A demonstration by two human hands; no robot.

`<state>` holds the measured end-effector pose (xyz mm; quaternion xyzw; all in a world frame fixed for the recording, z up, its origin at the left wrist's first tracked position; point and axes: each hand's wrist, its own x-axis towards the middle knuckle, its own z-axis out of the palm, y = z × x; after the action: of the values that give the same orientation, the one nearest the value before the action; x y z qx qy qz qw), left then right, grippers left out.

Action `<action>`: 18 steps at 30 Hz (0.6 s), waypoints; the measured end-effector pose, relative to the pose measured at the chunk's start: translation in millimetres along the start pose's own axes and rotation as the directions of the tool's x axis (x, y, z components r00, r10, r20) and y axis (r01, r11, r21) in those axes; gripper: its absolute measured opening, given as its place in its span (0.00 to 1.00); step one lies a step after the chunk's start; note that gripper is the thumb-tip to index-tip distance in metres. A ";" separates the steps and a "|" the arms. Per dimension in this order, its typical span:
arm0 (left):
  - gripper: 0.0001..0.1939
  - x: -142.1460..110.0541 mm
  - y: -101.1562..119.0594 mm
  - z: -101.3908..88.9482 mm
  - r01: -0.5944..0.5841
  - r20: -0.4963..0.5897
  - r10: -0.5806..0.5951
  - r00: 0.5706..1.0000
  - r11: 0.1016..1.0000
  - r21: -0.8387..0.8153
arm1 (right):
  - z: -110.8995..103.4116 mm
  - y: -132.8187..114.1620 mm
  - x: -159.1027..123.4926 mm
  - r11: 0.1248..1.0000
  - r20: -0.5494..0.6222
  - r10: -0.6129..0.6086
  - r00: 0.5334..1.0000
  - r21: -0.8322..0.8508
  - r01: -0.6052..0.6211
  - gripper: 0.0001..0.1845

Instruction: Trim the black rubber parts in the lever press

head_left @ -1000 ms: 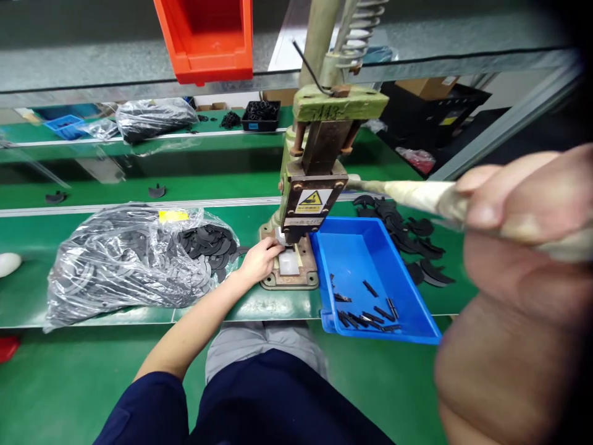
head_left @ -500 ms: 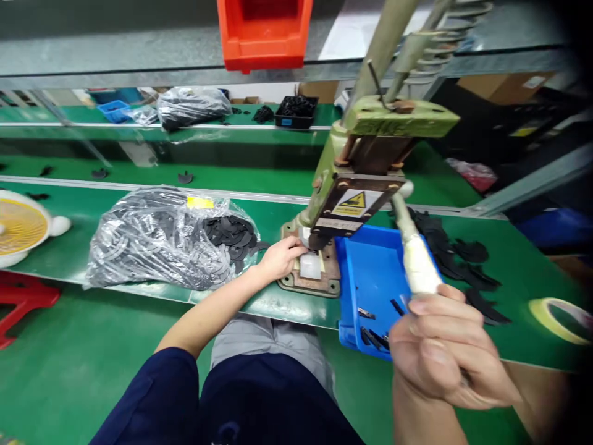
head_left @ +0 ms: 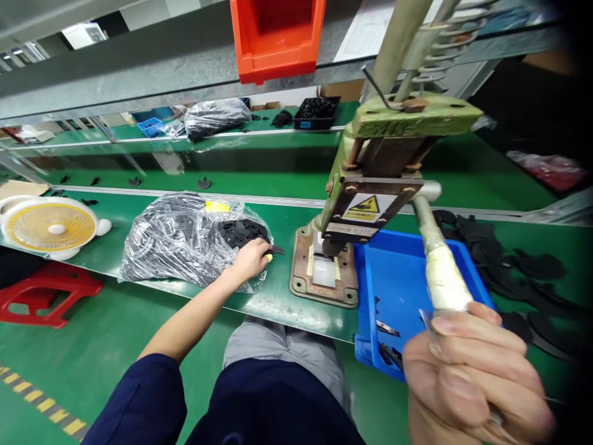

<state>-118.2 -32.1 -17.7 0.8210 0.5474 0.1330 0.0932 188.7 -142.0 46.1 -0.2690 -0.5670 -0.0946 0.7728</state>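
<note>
My left hand (head_left: pixel 251 259) is at the open mouth of a clear plastic bag (head_left: pixel 171 241) of dark curved flat pieces. Its fingers are pinched at a thin dark flat piece (head_left: pixel 278 250), which sticks out past the fingertips. Something yellow shows at the thumb. My right hand (head_left: pixel 477 371) is wrapped round the taped lever handle (head_left: pixel 445 278) of a green hand press (head_left: pixel 370 179). Under the press head, a pale block (head_left: pixel 323 272) sits on the base plate (head_left: pixel 301 266), with no hand beside it.
A blue tray (head_left: pixel 393 266) with a few small dark parts stands right of the press. Dark pieces (head_left: pixel 491 247) lie beyond it. A yellow-and-white fan (head_left: pixel 50 225) is at the left. An orange bin (head_left: pixel 278 43) hangs above. A black box (head_left: pixel 317 111) stands on the back shelf.
My left hand has moved left, from the press base to the bag's mouth. My right hand has stayed on the lever. The view has shifted, so things appear further right.
</note>
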 end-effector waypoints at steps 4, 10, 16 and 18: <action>0.13 19.5 12.4 2.0 -0.140 0.184 0.105 0.977 0.971 0.193 | -5.5 -5.5 2.1 0.999 0.078 0.028 0.997 0.019 -0.029 0.17; 0.11 23.1 15.8 -2.9 -0.164 0.188 0.122 0.975 0.960 0.228 | -12.3 -5.9 2.4 0.998 0.139 0.029 0.990 0.059 -0.038 0.13; 0.14 1.4 18.0 -2.8 0.118 0.004 -0.130 0.992 0.887 -0.447 | -18.0 -5.7 3.4 0.998 0.171 0.007 0.985 0.068 -0.018 0.14; 0.17 -7.8 22.1 1.0 0.196 0.037 -0.229 0.973 0.725 -0.661 | -17.5 -6.6 3.9 0.998 0.158 0.027 0.987 0.059 -0.036 0.15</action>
<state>-101.5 -47.9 -13.0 0.6634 0.5574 0.3255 0.3785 201.5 -156.1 48.1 -0.2607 -0.6245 -0.0434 0.7349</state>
